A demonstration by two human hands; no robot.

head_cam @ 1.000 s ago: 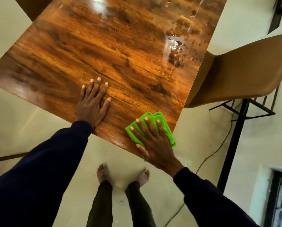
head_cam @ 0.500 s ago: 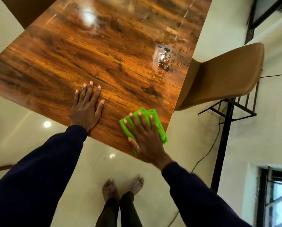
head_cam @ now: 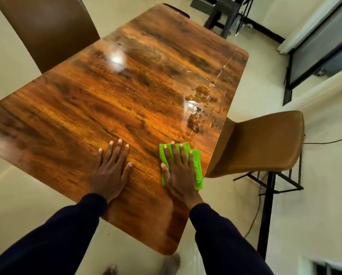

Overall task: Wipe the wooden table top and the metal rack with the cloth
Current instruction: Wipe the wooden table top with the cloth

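Right hand (head_cam: 181, 171), spread flat on cloth (head_cam: 196, 165), pushes further in from table (head_cam: 67, 116) corner; left hand (head_cam: 111, 169) splayed bracing, wet patch (head_cam: 196, 116) ahead unwiped.

I stand in a home dining area. Evidence: a glossy wooden table top (head_cam: 126, 108) on a pale tiled floor (head_cam: 253, 92); a dark brown chair (head_cam: 47, 26) at its far side; a tan chair (head_cam: 265, 143) tucked against its right edge; a cable (head_cam: 325, 141) along the wall.
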